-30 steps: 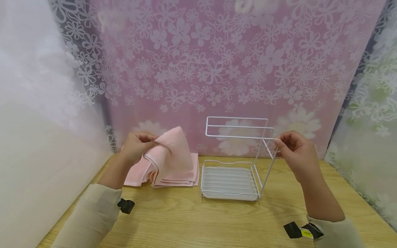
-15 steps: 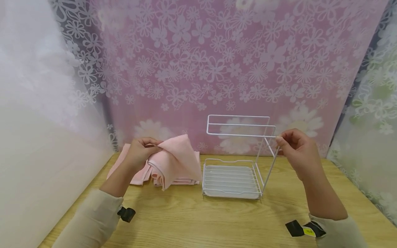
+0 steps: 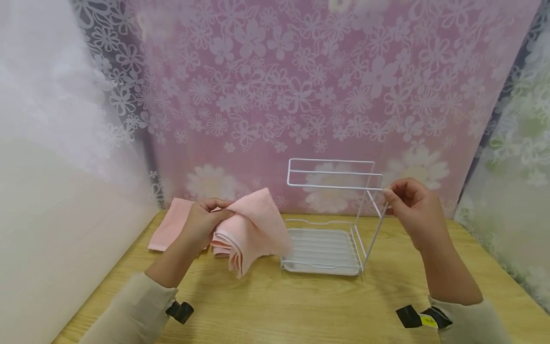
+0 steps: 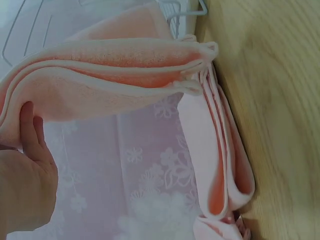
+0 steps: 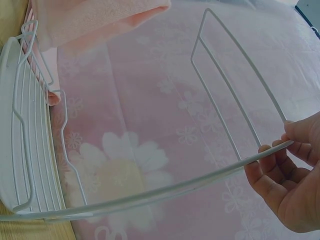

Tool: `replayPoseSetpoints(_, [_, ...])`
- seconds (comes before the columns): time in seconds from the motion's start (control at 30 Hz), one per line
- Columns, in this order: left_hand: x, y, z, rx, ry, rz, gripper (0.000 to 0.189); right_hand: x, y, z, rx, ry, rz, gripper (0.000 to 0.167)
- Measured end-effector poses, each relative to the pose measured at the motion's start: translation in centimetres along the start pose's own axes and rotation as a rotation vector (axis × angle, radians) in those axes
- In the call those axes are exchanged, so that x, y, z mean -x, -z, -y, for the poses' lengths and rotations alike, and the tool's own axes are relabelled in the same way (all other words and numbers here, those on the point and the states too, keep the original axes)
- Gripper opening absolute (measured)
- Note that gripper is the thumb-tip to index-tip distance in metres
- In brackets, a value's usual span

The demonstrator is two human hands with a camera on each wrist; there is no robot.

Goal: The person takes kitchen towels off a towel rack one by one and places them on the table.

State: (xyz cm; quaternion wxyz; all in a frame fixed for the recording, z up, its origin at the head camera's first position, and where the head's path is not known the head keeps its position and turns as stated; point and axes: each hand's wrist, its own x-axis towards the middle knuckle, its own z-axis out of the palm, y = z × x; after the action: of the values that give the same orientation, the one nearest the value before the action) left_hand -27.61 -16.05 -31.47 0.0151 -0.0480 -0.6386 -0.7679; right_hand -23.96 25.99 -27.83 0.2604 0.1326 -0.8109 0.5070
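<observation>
Pinched between the thumb and fingers of my left hand [image 3: 205,220] is a folded pink towel [image 3: 258,222], raised above the table with its layers hanging down. Its right corner overlaps the left edge of a white wire rack [image 3: 334,186] in the head view. My right hand [image 3: 417,210] grips the rack's upper right corner, thumb and fingers on the wire, as the right wrist view also shows. The rack stands upright, with a white tray [image 3: 322,267] at its base. More folded pink towels [image 4: 220,155] lie on the table under and behind the lifted one.
Another pink towel [image 3: 169,227] lies at the back left, partly behind my left forearm. The wooden table [image 3: 275,310] meets a pink flowered curtain [image 3: 275,95] behind the rack. A pale panel [image 3: 64,167] borders the left side.
My left hand has moved right with the folded towel, away from the towels at the back left and towards the rack. My right hand keeps its grip on the rack, which stays in place.
</observation>
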Motion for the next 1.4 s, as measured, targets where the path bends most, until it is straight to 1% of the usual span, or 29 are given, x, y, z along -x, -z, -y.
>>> replayPoseSetpoints(0.07, [0.3,-0.4,0.2,0.019,0.015,0.015,0.025,0.1,0.0,-0.1,-0.002,-0.006,0.002,0.025])
replayPoseSetpoints(0.1, [0.5,-0.6,0.3,0.032,0.016,0.035,0.025,0.1,0.0,-0.1,0.001,-0.006,0.000,0.025])
replayPoseSetpoints(0.27, [1.0,-1.3,1.4,0.123,0.014,0.181,0.024,0.1,0.2,0.0,0.005,-0.007,-0.007,0.025])
replayPoseSetpoints(0.37, [1.3,-1.2,2.4,0.150,0.031,0.250,0.021,0.0,0.3,0.0,0.008,-0.002,-0.013,0.024])
replayPoseSetpoints(0.43, [1.5,-0.8,3.3,0.134,0.053,0.277,0.019,0.1,0.5,-0.1,0.010,-0.002,-0.015,0.024])
replayPoseSetpoints(0.6, [1.9,1.1,5.3,0.046,0.098,0.307,0.016,0.2,0.4,-0.1,0.012,-0.002,-0.010,0.024])
replayPoseSetpoints(0.73, [2.1,2.8,6.0,-0.017,0.097,0.317,0.019,0.3,0.3,-0.1,0.013,0.002,-0.012,0.024])
replayPoseSetpoints(0.83, [2.3,3.8,6.2,-0.052,0.101,0.337,0.027,0.3,0.3,0.0,0.016,0.001,-0.014,0.024])
replayPoseSetpoints(1.0, [2.9,5.3,6.3,-0.096,0.114,0.416,0.040,0.3,0.3,-0.1,0.022,-0.003,-0.011,0.024])
replayPoseSetpoints(1.07, [3.1,6.0,6.2,-0.123,0.119,0.434,0.044,0.3,0.2,0.0,0.022,0.002,-0.011,0.024])
replayPoseSetpoints(1.13, [3.2,6.7,6.2,-0.156,0.131,0.438,0.047,0.3,0.1,0.0,0.021,0.009,-0.010,0.024])
replayPoseSetpoints(1.23, [3.6,7.9,6.1,-0.202,0.165,0.433,0.054,0.3,0.0,0.0,0.020,0.011,-0.008,0.025])
replayPoseSetpoints(1.4, [4.0,9.6,6.1,-0.260,0.217,0.467,0.066,0.1,0.0,0.1,0.015,0.003,-0.003,0.026])
